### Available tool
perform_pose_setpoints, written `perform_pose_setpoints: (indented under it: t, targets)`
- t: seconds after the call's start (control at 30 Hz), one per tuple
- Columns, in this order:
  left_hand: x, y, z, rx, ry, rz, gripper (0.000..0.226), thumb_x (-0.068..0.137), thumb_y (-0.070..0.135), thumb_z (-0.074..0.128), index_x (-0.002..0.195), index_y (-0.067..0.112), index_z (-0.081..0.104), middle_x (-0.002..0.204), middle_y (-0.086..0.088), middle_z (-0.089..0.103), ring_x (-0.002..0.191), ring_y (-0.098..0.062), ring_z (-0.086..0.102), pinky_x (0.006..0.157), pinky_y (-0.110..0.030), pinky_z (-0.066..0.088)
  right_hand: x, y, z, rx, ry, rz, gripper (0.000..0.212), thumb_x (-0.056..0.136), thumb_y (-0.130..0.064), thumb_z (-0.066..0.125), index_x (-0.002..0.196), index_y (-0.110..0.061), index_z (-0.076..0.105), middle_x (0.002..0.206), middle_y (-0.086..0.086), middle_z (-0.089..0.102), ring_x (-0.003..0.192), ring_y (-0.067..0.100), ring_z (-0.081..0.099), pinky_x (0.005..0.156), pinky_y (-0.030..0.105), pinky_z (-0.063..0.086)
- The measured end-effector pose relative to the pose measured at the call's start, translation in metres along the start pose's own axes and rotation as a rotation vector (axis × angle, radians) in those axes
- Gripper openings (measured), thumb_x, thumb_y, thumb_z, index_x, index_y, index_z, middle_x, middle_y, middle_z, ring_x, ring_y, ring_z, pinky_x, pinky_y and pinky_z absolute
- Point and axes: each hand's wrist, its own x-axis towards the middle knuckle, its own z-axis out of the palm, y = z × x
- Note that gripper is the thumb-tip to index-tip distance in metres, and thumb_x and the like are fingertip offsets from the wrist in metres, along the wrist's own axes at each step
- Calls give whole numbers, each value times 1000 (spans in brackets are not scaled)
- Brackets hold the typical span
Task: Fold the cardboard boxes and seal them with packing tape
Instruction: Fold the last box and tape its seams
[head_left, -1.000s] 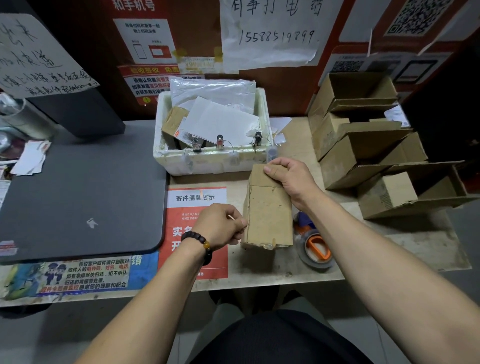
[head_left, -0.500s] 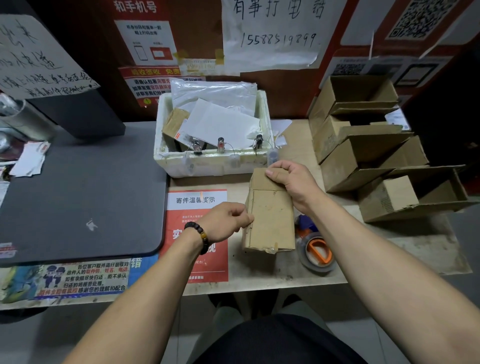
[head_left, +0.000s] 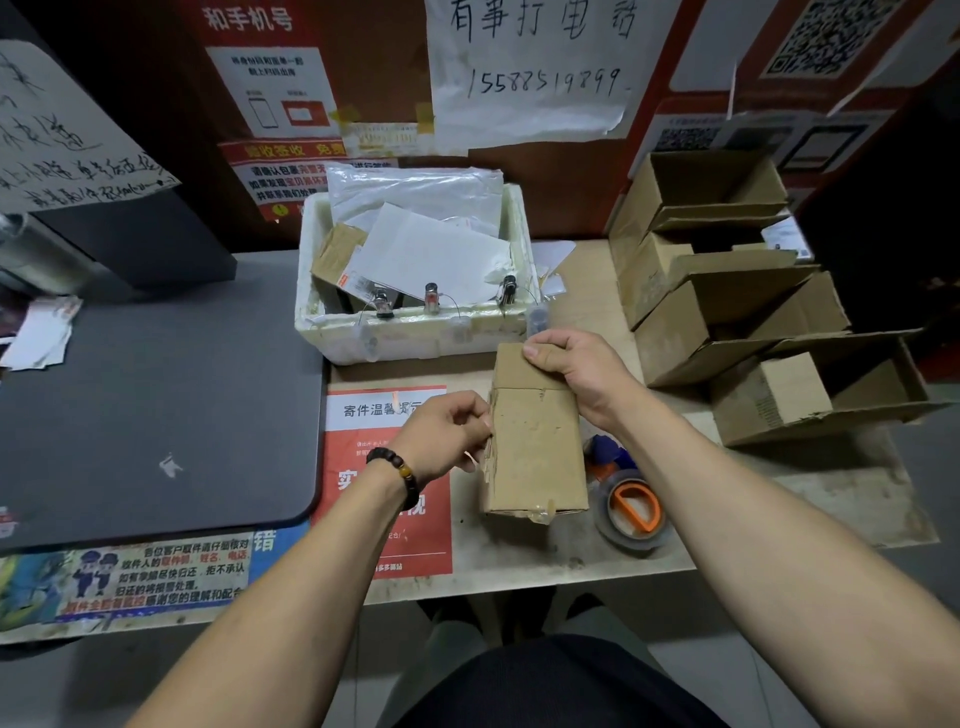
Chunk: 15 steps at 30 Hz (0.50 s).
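Box: the box (head_left: 535, 447) stands on end on the tabletop (head_left: 519, 561), just right of the red notice (head_left: 384, 467) and in front of the foam bin (head_left: 415, 332).
Right hand: our right hand (head_left: 576, 366) grips the top flap, thumb on the near face, fingers curled over the far edge.
Left hand: our left hand (head_left: 447, 431) pinches at the box's left edge, where a loose strip of old tape shows; we cannot tell whether it holds tape or cardboard.
Tape: the tape roll (head_left: 631, 512) with its orange core lies just right of the box, untouched.
Other boxes: open boxes (head_left: 727, 312) are stacked at the right, well apart from our hands.
Handling: we judge the box light and empty, fairly stiff along its creases but easily crushed on its faces; the old tape makes patches slick.
Where to hold: we would grip at the folded edges and corners, not mid-panel, and steady the top while the side is worked.
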Motion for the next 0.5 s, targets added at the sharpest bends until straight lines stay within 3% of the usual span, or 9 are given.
perform_pose_setpoints:
  t: [0.23,0.5]
  targets:
    - [-8,-8,7,-192,149,23,12,101,8,61,90,4,63,75,-9,64,63,-16,64,53,-27,53,4,3,-1,-91,67,-76,3,92,-14,75,91,-12,74,82,5,67,76,17,60,68,30,52]
    - [-4,-11,20,-124,243,20,16,92,13,75,86,6,62,67,-2,60,61,-17,61,55,-32,57,4,4,-1,-152,86,-94,5,92,-15,74,92,-10,72,78,1,66,70,11,59,62,26,51]
